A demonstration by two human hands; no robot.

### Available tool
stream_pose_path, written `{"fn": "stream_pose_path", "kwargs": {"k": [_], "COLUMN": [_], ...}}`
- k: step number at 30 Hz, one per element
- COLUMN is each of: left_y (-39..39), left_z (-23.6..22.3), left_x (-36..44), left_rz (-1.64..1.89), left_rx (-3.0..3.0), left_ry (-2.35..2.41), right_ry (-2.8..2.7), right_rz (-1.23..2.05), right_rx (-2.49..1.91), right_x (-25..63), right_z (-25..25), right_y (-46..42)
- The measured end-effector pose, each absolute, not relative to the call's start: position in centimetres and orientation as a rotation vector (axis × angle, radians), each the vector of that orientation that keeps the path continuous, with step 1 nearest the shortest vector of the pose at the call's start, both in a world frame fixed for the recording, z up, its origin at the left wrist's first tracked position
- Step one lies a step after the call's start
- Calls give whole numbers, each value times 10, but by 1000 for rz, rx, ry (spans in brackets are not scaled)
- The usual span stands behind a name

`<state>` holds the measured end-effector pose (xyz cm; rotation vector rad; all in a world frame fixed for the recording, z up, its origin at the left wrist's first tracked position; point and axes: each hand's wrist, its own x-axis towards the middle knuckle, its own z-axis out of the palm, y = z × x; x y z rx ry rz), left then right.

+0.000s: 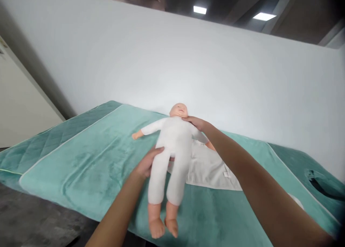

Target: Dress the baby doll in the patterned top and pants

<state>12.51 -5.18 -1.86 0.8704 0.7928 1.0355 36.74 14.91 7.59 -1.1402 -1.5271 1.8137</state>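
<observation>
A baby doll (176,135) with a white cloth body and plastic head, hands and feet is face up above the bed, its head away from me and its feet toward me. My left hand (149,161) grips it at the hip, thumb on top; fingers show beneath, between the legs. At the doll's neck and shoulder, my right hand (196,122) is closed, with its other fingers hidden behind. Partly under the doll, on its right, lies a pale cloth (207,171) with a small tag.
A green blanket (88,157) with white edging covers the bed, over a darker quilted cover (54,137). Behind stands a white wall (172,60). On the right of the bed is a clear item with a black strap (325,190). A white panel (24,99) leans at left.
</observation>
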Motion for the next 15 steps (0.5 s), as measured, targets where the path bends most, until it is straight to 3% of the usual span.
{"fn": "stream_pose_path", "kwargs": {"k": [8,15], "left_y": [-92,-99], "left_z": [-6,-21], "left_x": [263,316], "left_rz": [884,894], "left_rx": [767,671], "left_ry": [543,616], "right_ry": [-1507,-1620], "right_rz": [1616,1220], "right_rx": [-1305,-1579], "right_x": [515,555], "right_z": [52,22], "right_y": [82,62]}}
